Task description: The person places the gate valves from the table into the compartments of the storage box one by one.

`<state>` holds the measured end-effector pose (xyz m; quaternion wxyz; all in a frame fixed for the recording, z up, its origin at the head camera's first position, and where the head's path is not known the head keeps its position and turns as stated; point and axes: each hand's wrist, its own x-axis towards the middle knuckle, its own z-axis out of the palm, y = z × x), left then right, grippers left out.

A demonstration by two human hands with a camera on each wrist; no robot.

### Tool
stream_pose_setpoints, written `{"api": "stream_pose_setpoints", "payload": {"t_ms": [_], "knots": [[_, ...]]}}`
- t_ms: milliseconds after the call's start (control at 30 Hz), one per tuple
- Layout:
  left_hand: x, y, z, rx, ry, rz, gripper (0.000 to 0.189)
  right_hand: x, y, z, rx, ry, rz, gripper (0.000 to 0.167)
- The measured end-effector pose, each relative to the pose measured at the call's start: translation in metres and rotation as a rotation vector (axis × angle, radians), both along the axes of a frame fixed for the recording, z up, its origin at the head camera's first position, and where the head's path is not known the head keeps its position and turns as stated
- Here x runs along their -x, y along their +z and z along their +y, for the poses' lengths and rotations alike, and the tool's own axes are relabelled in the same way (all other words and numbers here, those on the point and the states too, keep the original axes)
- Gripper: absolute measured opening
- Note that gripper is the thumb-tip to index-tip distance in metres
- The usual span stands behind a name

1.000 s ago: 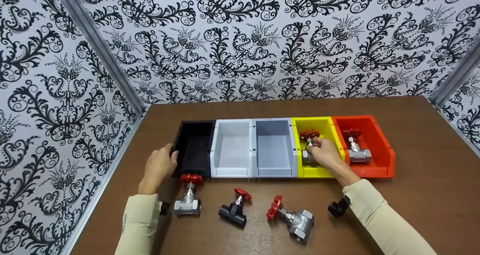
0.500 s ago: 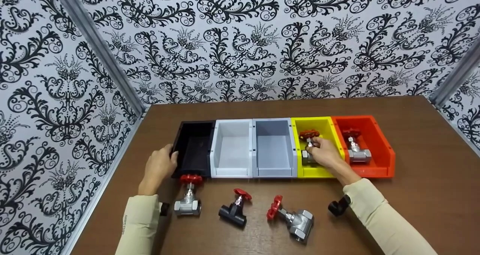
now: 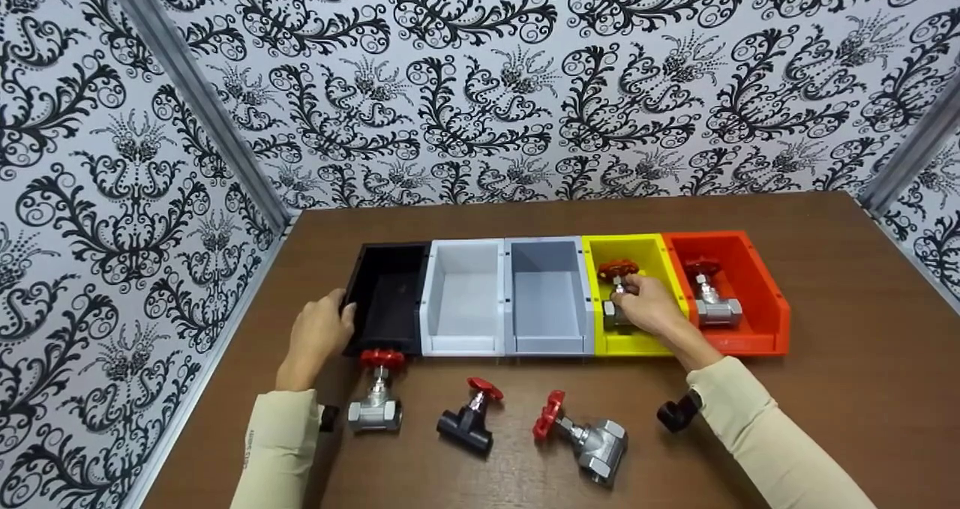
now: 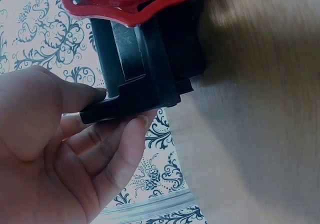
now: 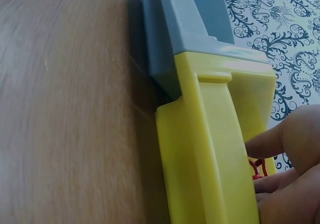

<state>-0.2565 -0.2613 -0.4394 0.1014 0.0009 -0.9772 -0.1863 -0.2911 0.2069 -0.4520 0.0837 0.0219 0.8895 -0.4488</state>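
My left hand (image 3: 319, 333) grips the left wall of the black bin (image 3: 385, 299); in the left wrist view the thumb lies on one side of the wall and the fingers on the other. Inside the yellow bin (image 3: 630, 244), my right hand (image 3: 651, 305) pinches a steel gate valve (image 3: 613, 314) around its neck, just under the red handwheel (image 3: 619, 267). Part of that valve's body is hidden behind the hand. The right wrist view shows the yellow front wall (image 5: 220, 149) with the thumb and fingers reaching in over it.
An orange-red bin (image 3: 757, 291) holds another steel valve (image 3: 718, 310). White (image 3: 463, 344) and grey (image 3: 551, 344) bins stand mid-row. Along the front lie a steel valve (image 3: 375, 411) against the black bin, a black-bodied valve (image 3: 466, 428) and a larger steel valve (image 3: 600, 445). Patterned walls enclose the table.
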Motion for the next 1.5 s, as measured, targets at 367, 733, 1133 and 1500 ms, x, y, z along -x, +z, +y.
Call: {"api": "stream_pose_setpoints", "payload": {"t_ms": [367, 733, 1133, 1500], "knots": [[0.002, -0.002, -0.001, -0.013, -0.006, 0.015, 0.035, -0.010, 0.011, 0.002, -0.012, 0.056, -0.062, 0.069], [0.001, -0.003, -0.003, 0.002, 0.000, -0.003, 0.037, -0.022, 0.017, 0.004, 0.026, 0.104, -0.029, 0.065], [-0.001, -0.002, -0.001, -0.004, 0.029, -0.028, 0.038, -0.045, 0.036, 0.002, 0.111, 0.071, 0.082, 0.046], [-0.001, -0.002, 0.002, -0.052, 0.017, 0.021, 0.037, -0.064, 0.043, -0.001, 0.054, 0.155, 0.148, 0.034]]}}
